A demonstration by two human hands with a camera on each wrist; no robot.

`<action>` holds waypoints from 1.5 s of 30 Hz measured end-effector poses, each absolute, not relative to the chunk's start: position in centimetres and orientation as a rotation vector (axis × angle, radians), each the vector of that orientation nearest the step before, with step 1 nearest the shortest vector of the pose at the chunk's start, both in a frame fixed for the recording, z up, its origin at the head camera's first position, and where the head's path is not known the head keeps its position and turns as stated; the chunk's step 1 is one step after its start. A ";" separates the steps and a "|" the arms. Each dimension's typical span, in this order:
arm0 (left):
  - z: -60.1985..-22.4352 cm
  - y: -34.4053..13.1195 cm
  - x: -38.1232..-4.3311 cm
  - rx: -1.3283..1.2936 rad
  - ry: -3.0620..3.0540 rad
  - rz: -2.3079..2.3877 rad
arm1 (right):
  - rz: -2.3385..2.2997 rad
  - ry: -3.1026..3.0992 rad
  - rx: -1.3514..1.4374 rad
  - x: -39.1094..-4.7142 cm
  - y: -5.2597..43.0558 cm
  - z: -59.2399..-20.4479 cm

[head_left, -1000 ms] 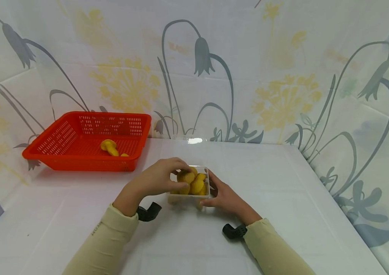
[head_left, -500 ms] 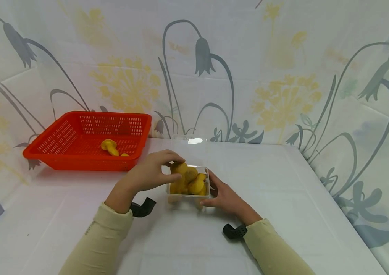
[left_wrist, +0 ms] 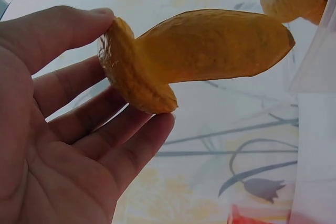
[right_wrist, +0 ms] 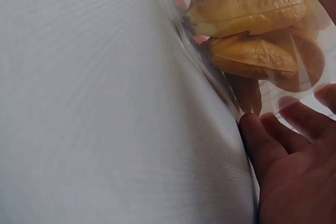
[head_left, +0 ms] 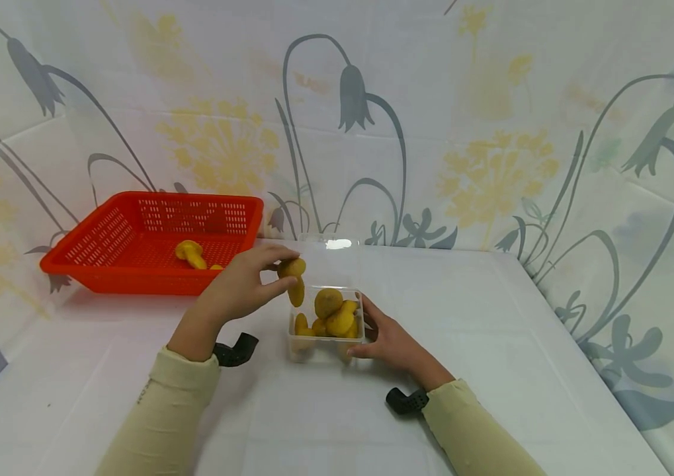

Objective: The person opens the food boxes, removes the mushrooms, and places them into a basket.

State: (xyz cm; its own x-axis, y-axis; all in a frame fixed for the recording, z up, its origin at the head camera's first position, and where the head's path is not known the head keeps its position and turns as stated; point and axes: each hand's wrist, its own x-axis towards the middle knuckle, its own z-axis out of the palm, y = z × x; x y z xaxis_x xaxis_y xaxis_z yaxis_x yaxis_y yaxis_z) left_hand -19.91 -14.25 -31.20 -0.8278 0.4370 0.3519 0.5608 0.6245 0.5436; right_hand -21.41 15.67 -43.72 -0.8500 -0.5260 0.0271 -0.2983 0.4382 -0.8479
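My left hand pinches a yellow mushroom by its cap, above and left of the clear plastic box. In the left wrist view the thumb and fingertips hold the rim of the cap, and the thick stem points away from the palm. Several more yellow mushrooms lie heaped in the box. My right hand holds the box at its right side, thumb near the front corner and fingers toward the back. Through the clear wall, the right wrist view shows mushroom stems near the fingertips.
A red perforated basket stands at the back left, with a yellow mushroom and part of another piece inside. A clear lid stands open behind the box. White cloth covers the table, and a flowered cloth hangs behind.
My left hand has lifted a mushroom out of the box and moved up and left toward the basket. The right hand stays at the box.
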 end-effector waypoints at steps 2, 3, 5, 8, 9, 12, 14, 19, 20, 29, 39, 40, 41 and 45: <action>-31.2 -14.6 -20.1 -0.798 -2.645 -0.984 | -1.372 2.451 -0.717 -21.4 15.7 -43.7; -31.2 -14.7 -20.1 -0.780 -2.643 -0.980 | -1.376 2.448 -0.718 -21.4 15.7 -43.7; -31.1 -15.0 -20.2 -0.751 -2.631 -0.980 | -1.375 2.448 -0.718 -21.4 15.7 -43.7; -30.9 -15.5 -20.3 -0.702 -2.619 -0.982 | -1.374 2.447 -0.715 -21.4 15.7 -43.6; -30.9 -15.7 -20.4 -0.690 -2.611 -0.987 | -1.375 2.445 -0.713 -21.3 15.7 -43.6; -30.9 -16.2 -20.6 -0.658 -2.588 -1.003 | -1.374 2.449 -0.718 -21.3 15.7 -43.5; -31.0 -16.6 -20.8 -0.635 -2.578 -1.006 | -1.373 2.450 -0.721 -21.3 15.7 -43.5; -31.2 -17.2 -21.1 -0.547 -2.555 -1.002 | -1.366 2.455 -0.728 -21.2 15.7 -43.4; -31.2 -17.4 -21.1 -0.528 -2.549 -1.007 | -1.366 2.454 -0.728 -21.2 15.7 -43.4; -31.1 -18.8 -20.9 -0.368 -2.521 -1.058 | -1.357 2.456 -0.727 -21.2 15.7 -43.6; -31.4 -20.0 -21.4 -0.261 -2.463 -1.127 | -1.348 2.468 -0.694 -21.2 15.6 -43.6; -31.5 -20.1 -21.4 -0.253 -2.454 -1.136 | -1.348 2.466 -0.693 -21.2 15.6 -43.6; -31.6 -20.3 -21.5 -0.247 -2.443 -1.142 | -1.349 2.465 -0.691 -21.2 15.6 -43.6; -31.9 -20.8 -21.7 -0.199 -2.405 -1.159 | -1.356 2.457 -0.689 -21.2 15.6 -43.6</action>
